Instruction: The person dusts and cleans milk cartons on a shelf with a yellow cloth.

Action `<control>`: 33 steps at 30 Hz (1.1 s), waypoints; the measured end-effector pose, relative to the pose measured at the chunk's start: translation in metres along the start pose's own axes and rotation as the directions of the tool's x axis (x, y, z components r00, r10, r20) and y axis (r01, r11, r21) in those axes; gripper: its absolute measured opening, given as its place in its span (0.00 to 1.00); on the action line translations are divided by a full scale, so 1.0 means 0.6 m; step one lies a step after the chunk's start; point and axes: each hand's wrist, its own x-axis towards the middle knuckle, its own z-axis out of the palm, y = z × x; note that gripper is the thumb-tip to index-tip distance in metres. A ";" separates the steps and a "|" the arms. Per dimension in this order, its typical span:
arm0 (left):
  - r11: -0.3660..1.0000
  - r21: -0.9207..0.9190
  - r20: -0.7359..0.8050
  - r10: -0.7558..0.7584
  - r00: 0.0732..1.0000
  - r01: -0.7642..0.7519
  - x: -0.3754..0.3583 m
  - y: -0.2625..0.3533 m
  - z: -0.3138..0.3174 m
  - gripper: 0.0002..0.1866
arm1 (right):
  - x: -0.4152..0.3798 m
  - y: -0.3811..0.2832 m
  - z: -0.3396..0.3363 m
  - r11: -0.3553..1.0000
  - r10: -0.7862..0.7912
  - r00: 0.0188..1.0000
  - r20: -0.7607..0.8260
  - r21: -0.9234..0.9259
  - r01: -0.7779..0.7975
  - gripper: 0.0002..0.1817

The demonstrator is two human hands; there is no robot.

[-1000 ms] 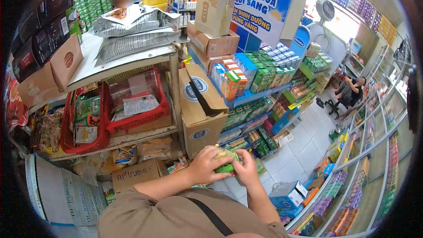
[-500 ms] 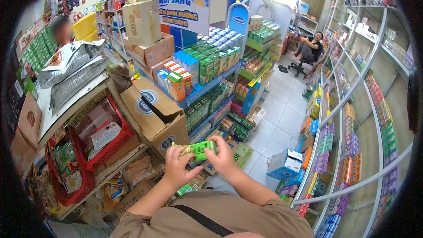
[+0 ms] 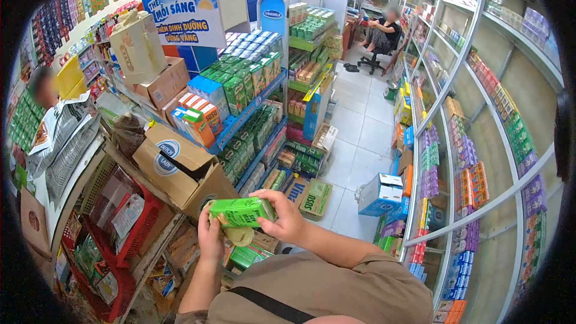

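Held in front of my chest is a bright green drink carton (image 3: 241,212), lying on its side with a long face turned up. My left hand (image 3: 209,237) is closed on its left end. My right hand (image 3: 282,219) grips the right end, thumb on the near face. Just under the carton, beside my left fingers, shows a pale yellow-green rounded item (image 3: 240,237); its kind I cannot make out. Below and beyond my hands, green packs (image 3: 249,255) lie low down near the shelf foot.
On the left are an open Dutch Lady box (image 3: 174,165) and a red basket (image 3: 141,228). Ahead, a blue shelf (image 3: 240,123) bears milk cartons. A tiled aisle (image 3: 351,144) leads to a seated person (image 3: 384,33). Metal shelving (image 3: 480,84) lines the right; another person (image 3: 45,87) is far left.
My view has swung to the right. The green carton has turned to show a long face, and my left hand has shifted to its left end, with the yellowish item now beneath it.
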 end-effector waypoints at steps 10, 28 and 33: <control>0.956 0.233 -0.105 0.204 0.973 -0.175 -0.016 0.002 0.004 0.20 | 0.006 -0.013 0.000 0.957 -0.133 0.974 0.182 -0.231 0.174 0.25; 0.954 0.291 0.098 0.045 0.994 -0.072 -0.010 0.004 -0.020 0.22 | 0.025 -0.043 -0.043 0.927 0.004 0.868 0.496 -0.327 0.183 0.33; 0.960 0.248 -0.164 0.170 0.972 -0.127 -0.005 0.007 -0.016 0.13 | 0.021 -0.038 -0.048 0.904 -0.059 0.874 0.482 -0.345 0.252 0.31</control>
